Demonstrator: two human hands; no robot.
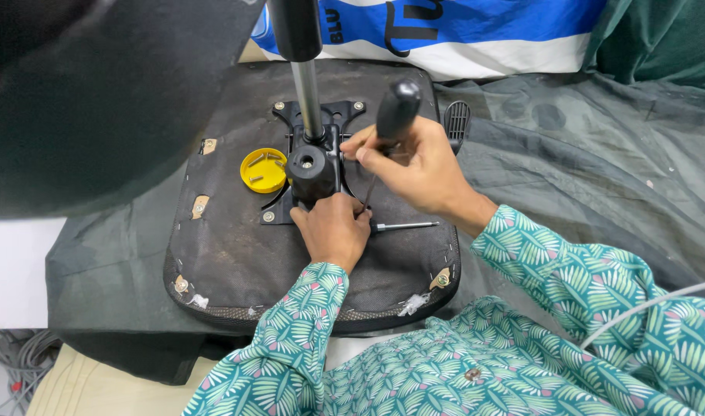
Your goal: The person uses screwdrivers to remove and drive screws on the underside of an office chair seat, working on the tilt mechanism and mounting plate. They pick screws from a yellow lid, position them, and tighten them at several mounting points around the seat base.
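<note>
- right hand [414,166] clenched on screwdriver [391,127], tip near 6 o'clock of mechanism plate [314,166]; could slip off the screw if tilted
- left hand [333,231] fingers curled, steadying the tip; a slip could jab them

A yellow round lid [263,169] holding a few screws lies on the dark seat underside, left of the centre. A spare metal rod [405,226] rests on the same fabric near its right edge. A dark green mesh cloth [583,177] covers the surface to the right. A blue and white sack [476,31] lies along the far edge. Grey cables [17,358] gather at the bottom left corner
</note>
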